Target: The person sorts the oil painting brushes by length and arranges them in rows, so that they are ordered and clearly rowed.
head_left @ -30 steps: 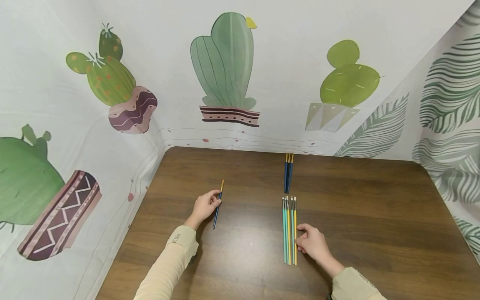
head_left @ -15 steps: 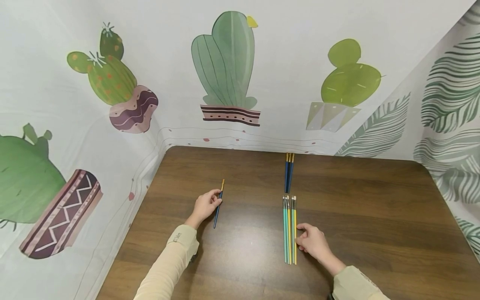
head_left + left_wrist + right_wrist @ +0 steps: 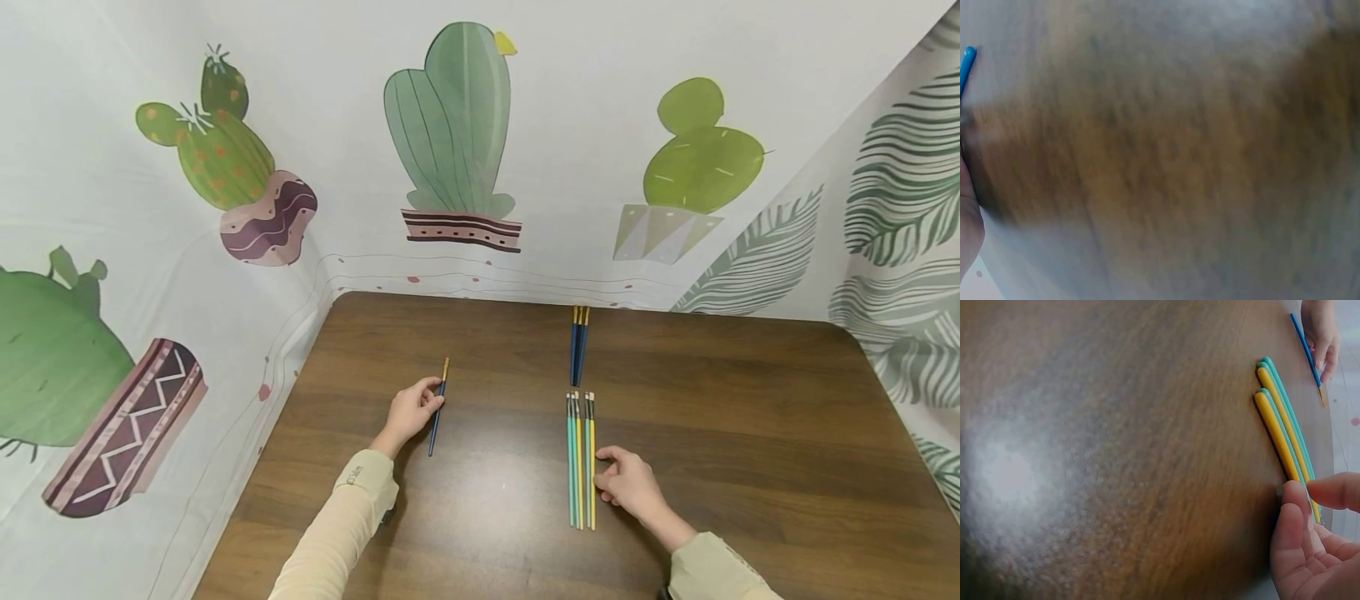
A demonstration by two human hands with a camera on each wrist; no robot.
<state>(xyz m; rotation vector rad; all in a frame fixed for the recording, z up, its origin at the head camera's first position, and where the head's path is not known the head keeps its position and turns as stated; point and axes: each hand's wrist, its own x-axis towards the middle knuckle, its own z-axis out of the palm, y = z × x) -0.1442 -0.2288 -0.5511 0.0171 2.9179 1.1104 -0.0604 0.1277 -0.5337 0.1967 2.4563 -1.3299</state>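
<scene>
My left hand (image 3: 408, 412) pinches a slim blue paintbrush (image 3: 433, 437) lying on the table at left, its thumb and index finger at the upper handle. In the left wrist view, only the blue handle end (image 3: 967, 61) and part of that hand show. Beside a row of several teal and yellow paintbrushes (image 3: 580, 475) lies my right hand (image 3: 630, 483), thumb and index fingertips against the outermost yellow paintbrush (image 3: 592, 500). The right wrist view shows rounded handle ends (image 3: 1266, 400) toward the camera, and the fingers (image 3: 1294, 494) hide part of the row. All bristle ends point away.
Several dark blue paintbrushes (image 3: 579, 354) lie together at the table's back edge, just beyond the row. The brown wooden table (image 3: 735, 417) meets a white curtain (image 3: 570, 125) printed with cacti and leaves on the back and sides.
Both hands and the paintbrushes stay almost in place. The whole head view shifts very slightly.
</scene>
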